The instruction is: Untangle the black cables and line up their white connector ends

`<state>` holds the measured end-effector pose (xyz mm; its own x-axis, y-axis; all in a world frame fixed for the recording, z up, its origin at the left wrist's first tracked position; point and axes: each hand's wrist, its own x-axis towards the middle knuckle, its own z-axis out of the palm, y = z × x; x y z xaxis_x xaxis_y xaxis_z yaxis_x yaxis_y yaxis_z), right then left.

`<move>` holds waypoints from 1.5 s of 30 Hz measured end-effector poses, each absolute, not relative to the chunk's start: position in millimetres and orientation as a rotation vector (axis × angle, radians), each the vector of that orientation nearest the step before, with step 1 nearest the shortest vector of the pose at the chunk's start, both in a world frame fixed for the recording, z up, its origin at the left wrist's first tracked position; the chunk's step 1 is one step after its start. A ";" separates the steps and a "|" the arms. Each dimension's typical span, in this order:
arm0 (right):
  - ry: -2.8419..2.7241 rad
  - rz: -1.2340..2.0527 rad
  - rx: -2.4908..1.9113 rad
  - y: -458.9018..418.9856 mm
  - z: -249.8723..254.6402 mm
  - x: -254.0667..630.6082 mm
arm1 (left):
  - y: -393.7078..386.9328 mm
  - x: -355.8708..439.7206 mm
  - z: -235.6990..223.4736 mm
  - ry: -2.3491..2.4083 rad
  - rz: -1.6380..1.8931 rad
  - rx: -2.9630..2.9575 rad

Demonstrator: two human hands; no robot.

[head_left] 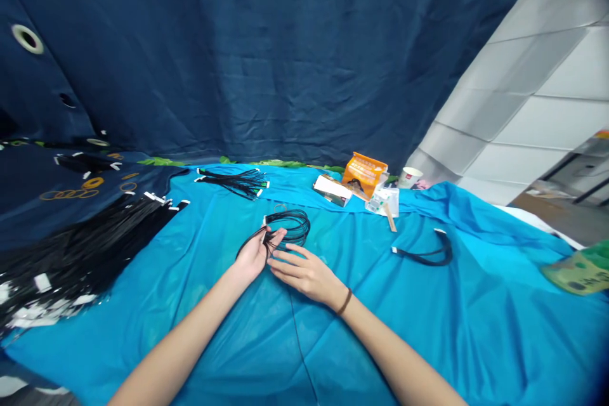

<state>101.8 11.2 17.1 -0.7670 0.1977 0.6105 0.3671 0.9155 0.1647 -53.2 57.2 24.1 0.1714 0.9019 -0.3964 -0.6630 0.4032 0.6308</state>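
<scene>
One cable coil (294, 221) extends past left fingers (278, 236).

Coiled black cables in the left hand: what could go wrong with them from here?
Two risks, as I judge it. First, the coiled black cables spread into separate loops beyond the left hand, while the right hand has its fingers spread beside them; if the left hand's hold slackened, the loops might spring apart or tangle. Second, the blue cloth beneath is wrinkled, so a loose end could catch in a fold.
</scene>
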 end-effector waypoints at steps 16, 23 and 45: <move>-0.826 0.568 -0.956 28.3 50.9 138.2 | 34.2 -36.9 24.8 0.883 1.247 0.632; -1.693 0.254 -1.082 4.5 29.8 100.9 | 21.9 -26.1 21.8 0.826 1.252 0.715; -1.802 0.118 -1.169 -1.5 19.8 95.3 | 7.2 -14.4 21.0 0.917 1.273 0.948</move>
